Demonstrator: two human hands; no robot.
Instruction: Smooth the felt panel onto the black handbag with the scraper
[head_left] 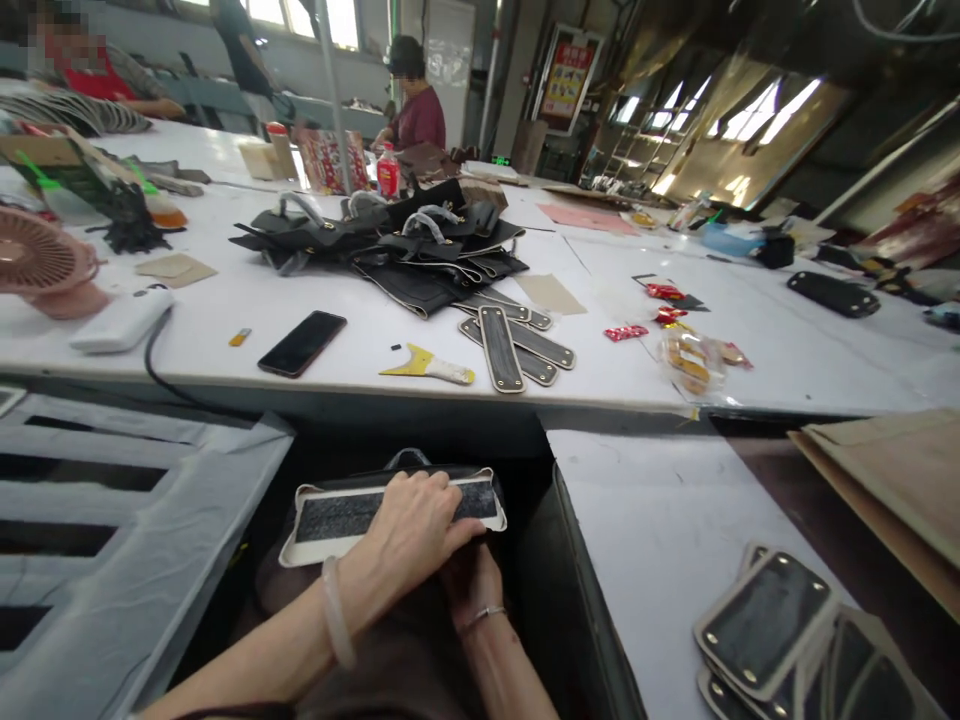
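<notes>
Left forearm: nearest the camera, coming in from the lower left with a pale bangle (335, 625) at the wrist.
Left hand (411, 535): palm down, fingers spread flat across the bag panel (390, 512); pressing on it, not closed around it.
Right hand (469, 580): mostly hidden beneath the left hand and the panel's near edge; thin bracelet (482, 617) at the wrist. Whether it grips cannot be told.
Bag panel: dark rectangle with a pale border and rounded corners, held low in the gap between the worktop's near edge and the person's lap, long side roughly parallel to that edge. A curved handle (409, 457) shows just behind its far edge.
Worktop (225, 300): white, large, running across the whole view.
Near edge, centre: black phone (302, 343) lying flat; just to its right a yellow scraper (427, 366) with a pale handle.
Right of the scraper: several long dark strips (501, 348) with pale edges, overlapping.
Centre of worktop: heap of black bag pieces (405, 250) with grey handles.
Left end: pink desk fan (41, 262), white power bank (122, 319) with a cable running off the near edge.
Right part: red sweet wrappers (626, 332) and a clear snack bag (690, 362).
Lower side surface, right corner: stack of similar dark panels (765, 620).
Far side: two people at work, well apart from the hands.
</notes>
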